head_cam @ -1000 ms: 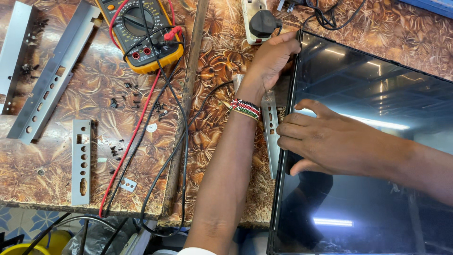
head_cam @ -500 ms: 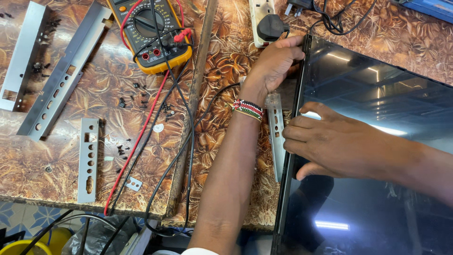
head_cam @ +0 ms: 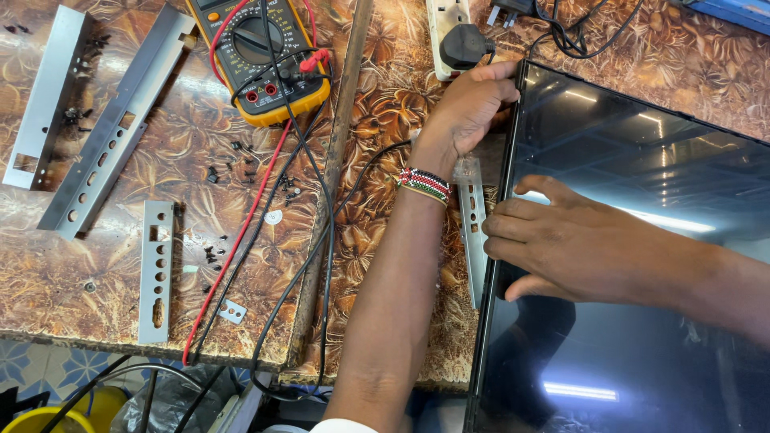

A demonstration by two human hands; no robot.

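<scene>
Both hands work the dark screen panel [head_cam: 642, 240] lying at the table's [head_cam: 385, 104] right side. Left hand [head_cam: 469, 108] pinches the panel's upper left corner; right hand [head_cam: 561, 240] lies flat, fingers spread, on its left edge, seemingly pressing. A metal bracket [head_cam: 473, 232] sits just beside that edge.

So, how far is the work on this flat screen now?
Done: three metal brackets and loose screws lie off on the table. In hand: the left hand grips the screen at its top corner, the right hand presses its left edge. Left: one bracket beside that edge.
</scene>
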